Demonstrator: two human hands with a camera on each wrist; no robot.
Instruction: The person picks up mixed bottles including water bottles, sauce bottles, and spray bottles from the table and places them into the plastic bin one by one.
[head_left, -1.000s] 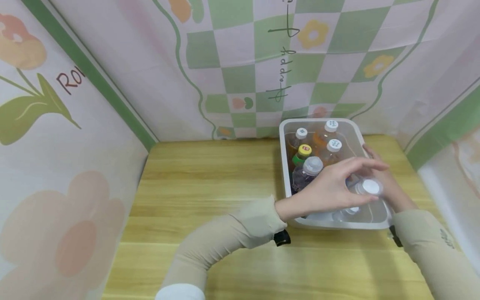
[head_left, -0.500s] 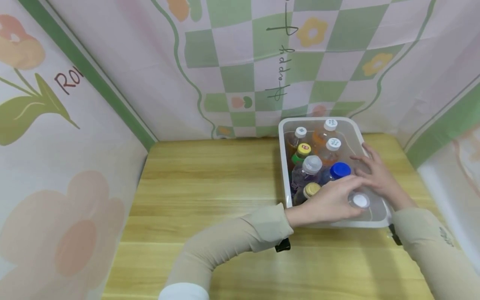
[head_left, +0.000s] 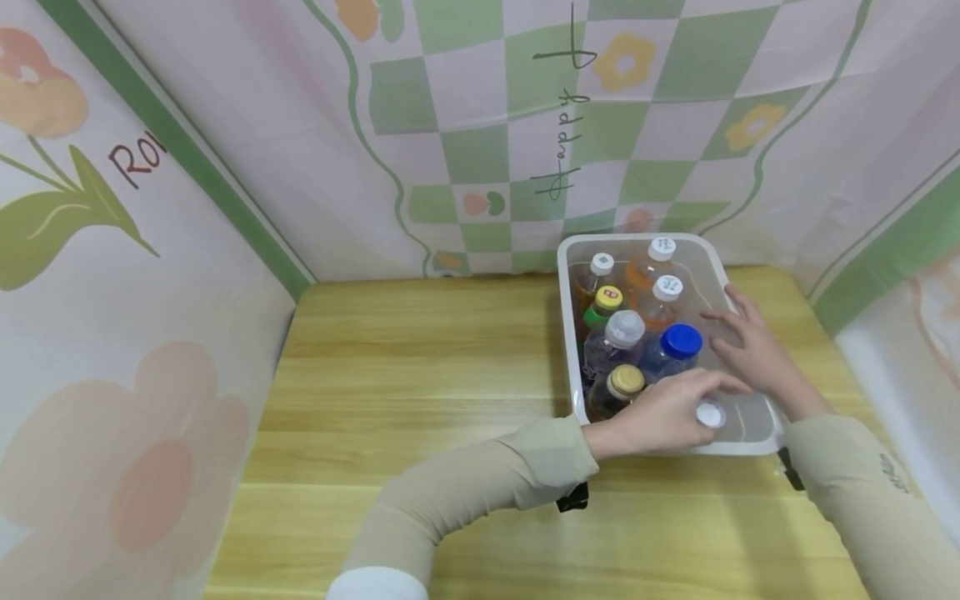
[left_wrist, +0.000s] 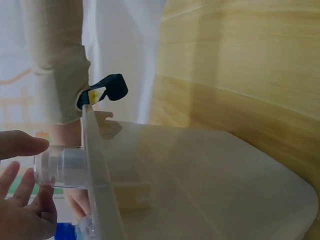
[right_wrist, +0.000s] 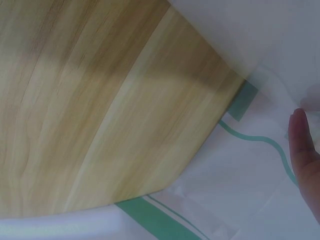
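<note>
A clear bottle with a white top stands low at the near end of a white plastic bin. My left hand reaches over the bin's near side and holds this bottle by its upper part. In the left wrist view, the thumb and fingers sit on opposite sides of the bottle's clear top. On the bin's right rim rests my right hand, fingers spread and some reaching inside. Right beside my left hand are a blue-capped bottle and a dark bottle with a tan cap.
Farther back in the bin are a purple bottle with a grey cap, a yellow-capped bottle and several white-capped ones. The bin stands on a wooden table, close to the patterned back curtain.
My left hand has lowered the clear bottle into the bin and moved slightly toward the near edge. The blue and tan caps have come into sight. My right hand shifted little.
</note>
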